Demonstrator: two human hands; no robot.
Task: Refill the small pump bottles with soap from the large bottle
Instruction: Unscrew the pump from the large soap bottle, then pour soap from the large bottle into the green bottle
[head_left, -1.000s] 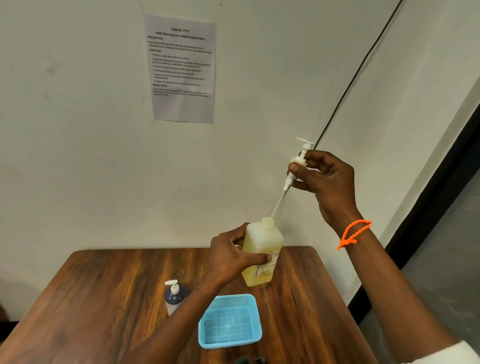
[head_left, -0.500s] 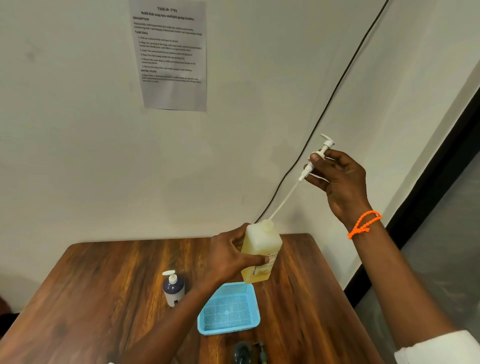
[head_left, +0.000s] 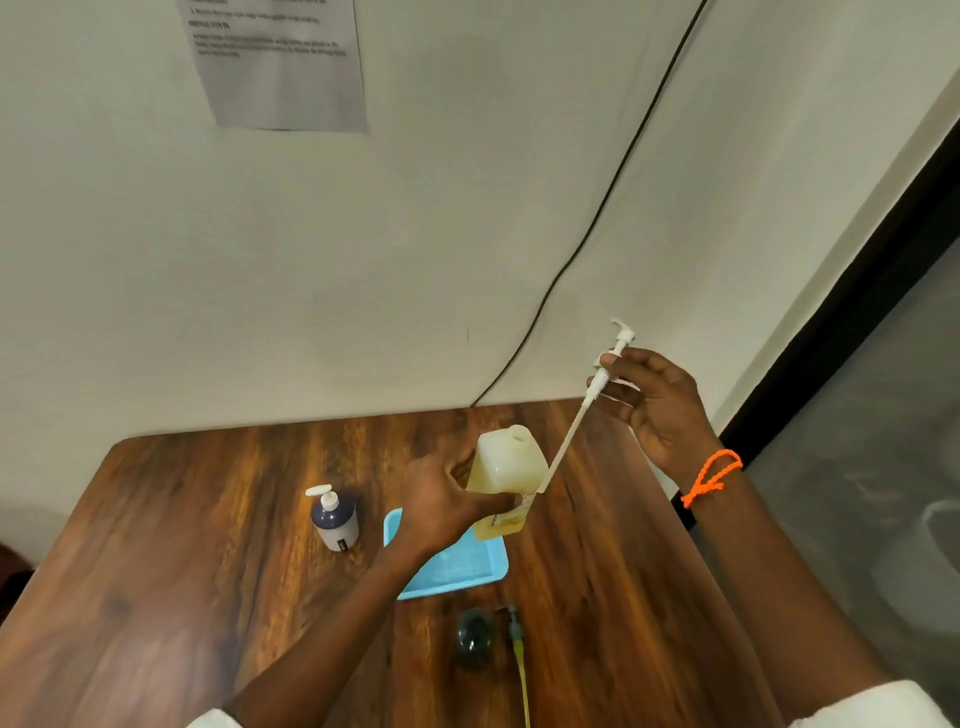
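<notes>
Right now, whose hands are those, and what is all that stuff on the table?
There is no machine here. A person wears a camera on their head, so you see their own two hands from above. The left hand grips the large bottle of yellow soap, which is open at the top. The right hand pinches a white pump with a long tube; the pump is out of the bottle. On the wooden table stand a small dark pump bottle and a blue basket. Nearer the person lies a dark green bottle with its pump beside it, a bit blurry.
</notes>
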